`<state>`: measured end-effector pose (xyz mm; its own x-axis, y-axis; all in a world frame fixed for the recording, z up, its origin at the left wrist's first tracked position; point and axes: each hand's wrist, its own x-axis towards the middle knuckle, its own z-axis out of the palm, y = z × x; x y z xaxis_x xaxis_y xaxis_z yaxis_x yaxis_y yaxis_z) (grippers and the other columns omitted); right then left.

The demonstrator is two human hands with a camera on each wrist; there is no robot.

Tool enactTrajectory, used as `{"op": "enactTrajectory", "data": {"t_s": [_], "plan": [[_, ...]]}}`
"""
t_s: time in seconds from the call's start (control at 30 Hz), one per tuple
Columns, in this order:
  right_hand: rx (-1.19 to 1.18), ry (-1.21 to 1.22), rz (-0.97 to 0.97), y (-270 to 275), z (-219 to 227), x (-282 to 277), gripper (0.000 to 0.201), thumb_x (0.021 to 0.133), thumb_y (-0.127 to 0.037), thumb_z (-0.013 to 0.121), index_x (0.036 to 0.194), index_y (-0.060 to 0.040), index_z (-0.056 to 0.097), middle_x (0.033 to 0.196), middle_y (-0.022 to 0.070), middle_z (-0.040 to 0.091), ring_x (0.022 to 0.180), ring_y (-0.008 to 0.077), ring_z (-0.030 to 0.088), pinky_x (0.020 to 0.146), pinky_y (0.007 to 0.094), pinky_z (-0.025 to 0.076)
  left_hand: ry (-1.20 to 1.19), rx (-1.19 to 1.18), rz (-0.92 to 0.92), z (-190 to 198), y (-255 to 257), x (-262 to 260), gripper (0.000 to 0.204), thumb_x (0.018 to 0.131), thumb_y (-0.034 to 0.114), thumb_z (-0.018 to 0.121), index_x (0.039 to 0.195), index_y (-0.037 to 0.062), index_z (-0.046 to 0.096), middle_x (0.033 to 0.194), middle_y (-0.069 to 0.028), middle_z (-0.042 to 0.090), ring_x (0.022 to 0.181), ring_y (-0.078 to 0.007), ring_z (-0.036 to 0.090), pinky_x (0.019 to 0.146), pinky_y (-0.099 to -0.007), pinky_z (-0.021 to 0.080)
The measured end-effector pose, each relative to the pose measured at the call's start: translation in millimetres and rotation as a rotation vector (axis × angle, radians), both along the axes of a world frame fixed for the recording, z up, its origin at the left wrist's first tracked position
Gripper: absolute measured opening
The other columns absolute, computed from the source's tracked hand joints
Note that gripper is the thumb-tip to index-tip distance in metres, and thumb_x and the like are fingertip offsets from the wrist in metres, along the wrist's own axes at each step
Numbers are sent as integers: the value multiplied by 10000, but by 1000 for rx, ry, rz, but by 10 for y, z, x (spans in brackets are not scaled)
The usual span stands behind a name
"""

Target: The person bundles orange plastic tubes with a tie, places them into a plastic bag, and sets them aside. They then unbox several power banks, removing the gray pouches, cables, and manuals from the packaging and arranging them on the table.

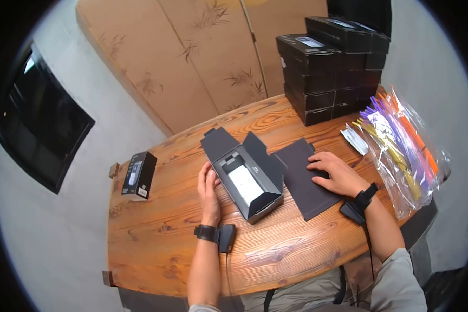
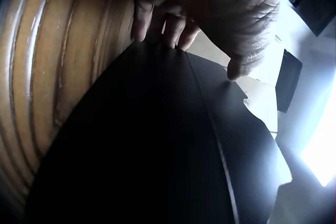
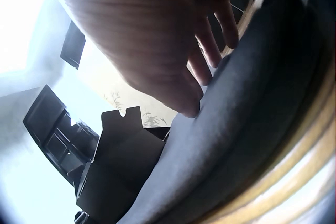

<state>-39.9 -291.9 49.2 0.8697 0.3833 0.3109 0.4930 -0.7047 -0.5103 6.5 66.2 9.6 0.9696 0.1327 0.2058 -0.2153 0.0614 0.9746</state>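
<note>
Your left hand (image 1: pixel 209 193), fingers extended, touches the side of the open black box (image 1: pixel 224 193) on the wooden table (image 1: pixel 156 236); your right hand (image 1: pixel 339 176), fingers spread, rests on the dark flat sheet (image 1: pixel 308 188) just beside it.

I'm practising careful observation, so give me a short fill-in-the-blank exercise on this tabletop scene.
1. The left hand touches a box that is not closed but ____.
2. The right hand rests on a dark sheet between that box and the clear plastic ____ of coloured strips.
3. The table is made of ____.
4. The stacked boxes at the back are ____ in colour.

Missing words: open; bag; wood; black.
</note>
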Motion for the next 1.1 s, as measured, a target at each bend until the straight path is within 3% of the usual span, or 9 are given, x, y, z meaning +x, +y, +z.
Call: {"op": "enactTrajectory", "data": {"t_s": [0.13,0.23,0.3,0.37,0.5,0.53,0.63,0.73,1.1], "plan": [[99,6,-17,17,172,-45,287,833,-103,686,1094,15,675,1184,166,639,1151,314,573,993,384,460,-5,-116,22,-28,29,-23,569,1018,438,412,1419,35,429,1205,-98,617,1134,-184,549,1004,-339,397],[292,55,-60,146,320,-126,280,819,-42,685,1093,16,674,1109,154,681,1030,281,648,900,348,508,-39,-95,-48,59,45,-69,706,999,577,295,1486,68,346,1310,-140,585,1198,-199,538,1090,-379,327],[286,104,-79,259,654,-310,275,813,-18,674,1086,16,678,1095,148,690,1004,270,661,890,340,511,-84,-67,-38,56,52,-58,682,999,571,275,1449,83,429,1241,-121,627,1193,-193,532,1079,-373,329],[270,53,80,410,933,-509,269,808,0,654,1074,26,683,1070,158,699,978,279,669,893,353,510,-139,5,-44,36,60,-31,683,998,564,273,1424,68,474,1200,-108,648,1178,-189,537,1069,-366,334],[550,73,754,715,1194,-841,224,804,-2,639,1012,48,706,1019,206,694,947,295,681,800,364,568,-84,-32,-78,-135,113,48,640,996,587,248,1041,74,628,925,-46,651,945,-161,572,927,-313,408],[554,116,834,831,1316,-958,188,802,1,639,970,30,719,1013,175,692,958,285,682,805,343,561,-55,-107,-72,0,50,-24,593,994,601,251,876,109,559,821,-33,606,810,-140,555,774,-266,442],[601,72,1128,1090,1458,-998,84,831,5,633,862,20,709,951,178,702,892,316,695,703,386,593,39,-311,-140,45,61,-109,532,1023,516,266,813,102,527,795,-26,599,786,-120,532,760,-249,422],[705,133,1089,1169,1448,-1168,253,945,-183,618,916,48,715,1015,211,678,877,350,674,770,410,558,15,-336,-97,12,52,-67,560,1008,567,254,725,125,448,696,6,508,665,-103,450,633,-240,377],[900,586,979,1338,1458,-1300,139,889,-52,636,839,56,708,908,184,661,778,316,646,693,395,522,23,-411,-160,36,120,-113,574,985,585,274,629,145,365,586,42,391,564,-86,354,526,-231,286]]}}
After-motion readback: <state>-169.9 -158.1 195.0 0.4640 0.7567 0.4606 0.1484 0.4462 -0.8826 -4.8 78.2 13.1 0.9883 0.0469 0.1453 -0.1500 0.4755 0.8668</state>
